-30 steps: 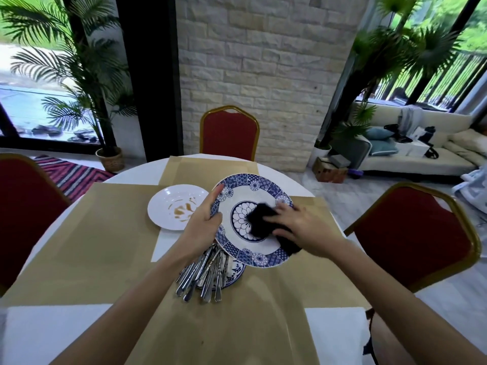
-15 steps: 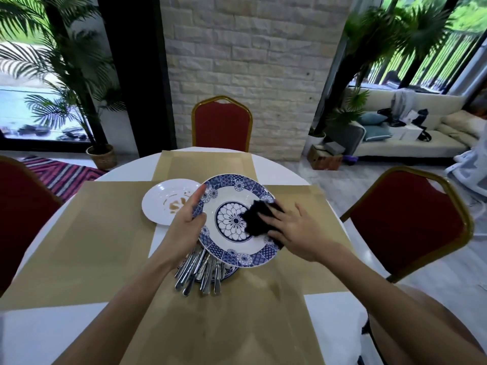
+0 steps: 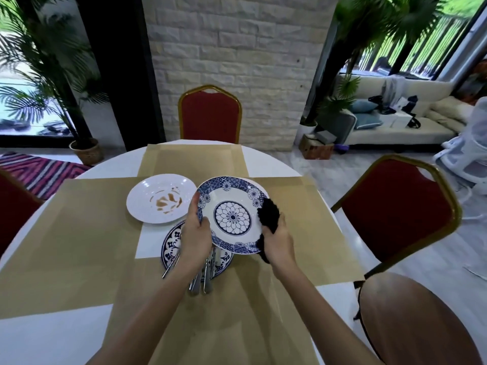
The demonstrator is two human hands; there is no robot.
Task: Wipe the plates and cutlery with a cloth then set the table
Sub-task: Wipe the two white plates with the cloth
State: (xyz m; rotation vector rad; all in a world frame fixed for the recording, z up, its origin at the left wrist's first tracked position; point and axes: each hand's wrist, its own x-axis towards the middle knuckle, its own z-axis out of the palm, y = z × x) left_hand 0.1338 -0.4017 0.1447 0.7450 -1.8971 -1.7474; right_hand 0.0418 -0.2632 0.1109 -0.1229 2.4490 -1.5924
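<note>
I hold a blue-and-white patterned plate (image 3: 231, 214) above the table, tilted toward me. My left hand (image 3: 196, 234) grips its left rim, thumb on the face. My right hand (image 3: 278, 242) grips a black cloth (image 3: 269, 216) against the plate's right rim. Under my left hand a second blue-and-white plate (image 3: 172, 245) lies on the table with several pieces of silver cutlery (image 3: 200, 281) piled on it, partly hidden by my wrist. A white plate (image 3: 158, 201) with brown stains lies to the left.
The round white table (image 3: 39, 338) carries several tan placemats (image 3: 87, 227). Red chairs with gold frames stand at the far side (image 3: 209, 114), at the right (image 3: 398, 209) and at the left edge (image 3: 10, 206). A brown chair seat (image 3: 411, 320) is at lower right.
My right hand has slid the black cloth from the plate's middle out to its right rim. The plate has tipped flatter, and the lower plate with the cutlery shows more.
</note>
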